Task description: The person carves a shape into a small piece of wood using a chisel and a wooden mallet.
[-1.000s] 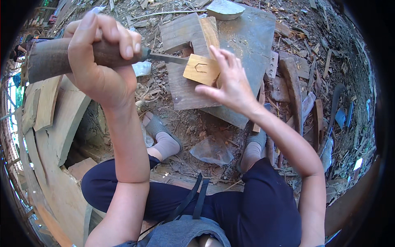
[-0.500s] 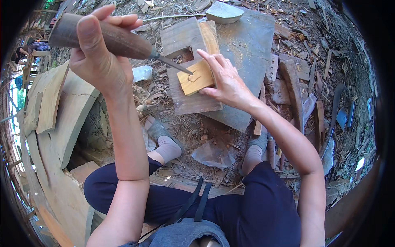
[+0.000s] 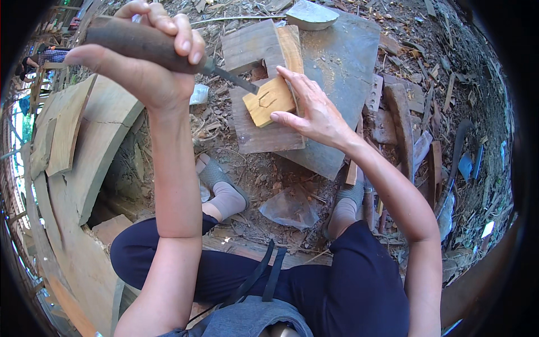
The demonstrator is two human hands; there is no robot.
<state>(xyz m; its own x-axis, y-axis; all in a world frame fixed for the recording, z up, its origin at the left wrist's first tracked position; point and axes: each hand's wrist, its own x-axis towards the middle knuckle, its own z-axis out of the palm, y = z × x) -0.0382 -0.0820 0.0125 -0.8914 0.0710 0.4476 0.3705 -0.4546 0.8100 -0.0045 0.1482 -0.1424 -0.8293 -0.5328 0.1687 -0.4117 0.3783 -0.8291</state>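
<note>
My left hand [image 3: 143,73] is raised at the upper left, its fingers curled over the dark wooden handle of a chisel [image 3: 149,45], the thumb stretched out beneath it. The narrow metal blade slants down to the right, its tip by the far left edge of a small yellowish wooden block [image 3: 261,115]. Whether the tip touches the wood I cannot tell. Dark angular cut lines show on the block's top. My right hand [image 3: 314,106] steadies the block from the right, fingers along its far side and thumb on its near side. Under the block lies a notched greyish board [image 3: 258,140].
A large grey slab [image 3: 348,67] supports the board, with a pale stone [image 3: 311,16] at its far end. Curved planks [image 3: 106,135] stand at left. A plastic bag [image 3: 289,209] lies between my feet. At right are a curved wooden piece [image 3: 400,121] and scraps.
The chisel tip has shifted from the cut lines toward the block's far left edge. My left hand has turned, with its thumb now out to the left. My right hand stays at the block.
</note>
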